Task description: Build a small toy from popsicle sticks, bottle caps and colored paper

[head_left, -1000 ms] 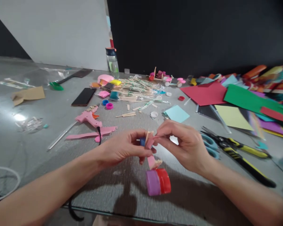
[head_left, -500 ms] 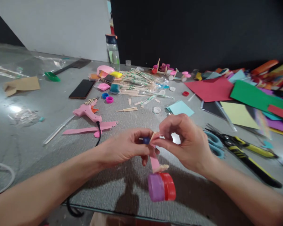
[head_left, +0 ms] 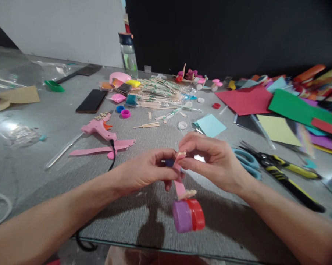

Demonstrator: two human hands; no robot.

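Observation:
My left hand (head_left: 149, 171) is closed around a small craft piece, thumb and fingers gripping its middle. A pink strip (head_left: 179, 189) runs down through it, and a dark blue round part (head_left: 169, 162) shows between the fingers. Below the hand, a purple bottle cap (head_left: 181, 217) and a red bottle cap (head_left: 198, 214) sit side by side at the strip's lower end, close to a pale wooden bit (head_left: 191, 193). My right hand (head_left: 214, 160) pinches the strip's upper end between thumb and fingers. Its other fingertips are partly hidden.
Left of my hands lie a pink glue gun (head_left: 99, 127) and pink offcuts (head_left: 102, 148). Light-blue scissors (head_left: 247, 162) and yellow-black pliers (head_left: 289, 184) rest to the right. Farther back are wooden sticks (head_left: 163, 92), a phone (head_left: 91, 101), a bottle (head_left: 128, 55) and coloured paper (head_left: 245, 101).
My right hand has shifted slightly left at the strip's top end, where a pale bit now shows above the fingers. The view has turned a little, so the table items sit slightly differently.

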